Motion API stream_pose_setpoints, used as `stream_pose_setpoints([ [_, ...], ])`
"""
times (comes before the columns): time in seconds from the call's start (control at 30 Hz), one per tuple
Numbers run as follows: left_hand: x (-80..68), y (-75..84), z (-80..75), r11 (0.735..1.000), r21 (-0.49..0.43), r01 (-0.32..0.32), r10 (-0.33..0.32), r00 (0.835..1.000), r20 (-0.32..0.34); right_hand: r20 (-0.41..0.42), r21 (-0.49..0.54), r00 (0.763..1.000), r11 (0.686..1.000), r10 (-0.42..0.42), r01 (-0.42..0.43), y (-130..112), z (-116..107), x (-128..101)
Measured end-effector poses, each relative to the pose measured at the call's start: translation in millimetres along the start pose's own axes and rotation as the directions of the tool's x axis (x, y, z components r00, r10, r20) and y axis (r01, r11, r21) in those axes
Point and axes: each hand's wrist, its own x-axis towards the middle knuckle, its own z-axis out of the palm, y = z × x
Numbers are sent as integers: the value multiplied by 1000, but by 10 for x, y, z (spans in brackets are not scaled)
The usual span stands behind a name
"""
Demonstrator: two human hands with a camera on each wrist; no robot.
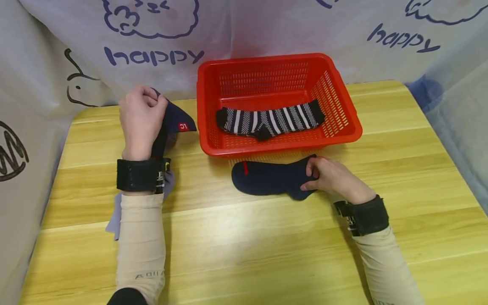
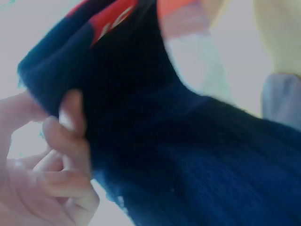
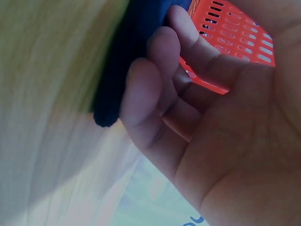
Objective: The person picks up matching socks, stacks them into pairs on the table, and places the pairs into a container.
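In the head view my left hand (image 1: 142, 120) is raised at the table's left side and pinches a dark navy sock (image 1: 177, 116) by its edge. A small red label shows on this sock, and its lower part hangs behind the wrist. The left wrist view shows the sock's dark fabric (image 2: 188, 155) spread across the picture beside curled fingers. My right hand (image 1: 335, 178) pinches the right end of a second navy sock (image 1: 267, 178), which lies flat before the basket with a red stripe near its left end. Close up, the fingertips (image 3: 141, 87) press on its edge.
A red plastic basket (image 1: 244, 150) stands at the back middle of the wooden table (image 1: 236, 254), with a black-and-white striped sock (image 1: 274, 118) inside. Lavender-grey fabric (image 1: 114, 218) lies partly under the left forearm. White cloth with drawings (image 1: 267, 29) hangs behind the table.
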Motion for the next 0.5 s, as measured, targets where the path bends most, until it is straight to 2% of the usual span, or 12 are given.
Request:
stream_pose_setpoints([
  [0.07,-32,77,-53,995,-86,-44,35,994,-101,-2,-3,1000,1000,-4,4,0,-2,1],
  [0.13,-67,151,-105,979,-177,-102,67,979,-191,-1,-3,1000,1000,0,0,-7,-9,-4],
  [0.27,-155,284,-198,924,-276,-265,167,928,-333,6,3,1000,1000,14,-14,-8,-10,-9],
  [0.37,-226,383,-252,895,-295,-336,215,901,-376,-3,-4,1000,1000,6,-6,-10,-8,-11],
  [0.5,-334,518,-332,876,-315,-365,240,897,-371,-15,3,1000,1000,-20,20,-18,-13,-9],
])
